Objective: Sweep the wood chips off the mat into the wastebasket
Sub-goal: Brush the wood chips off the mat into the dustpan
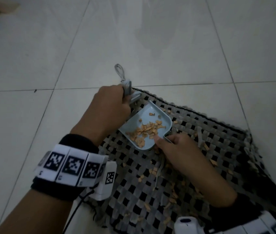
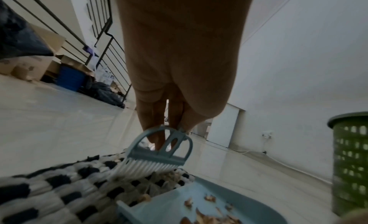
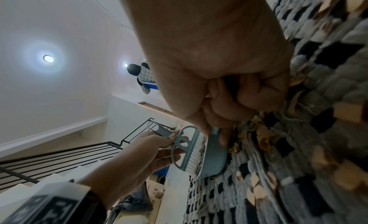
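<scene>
Sweeping wood chips into my dustpan on the mat.
My left hand (image 1: 110,105) grips the small blue-grey plastic brush (image 2: 159,155); my right hand (image 1: 176,147) pinches the pale blue plastic dustpan (image 1: 146,115), holding tan wood chips (image 1: 147,130), on the black-and-grey woven mat (image 1: 193,166). The green slotted wastebasket (image 2: 350,164) stands nearby.

1. Your head camera looks steeply down at the pale tiled floor (image 1: 150,39) and the black-and-grey woven mat (image 1: 193,157).
2. Your left wrist camera sits low, close behind the fingers, facing along the floor.
3. Your right wrist camera tilts up toward the ceiling.
4. All three share the pale blue plastic dustpan (image 1: 144,122).
</scene>
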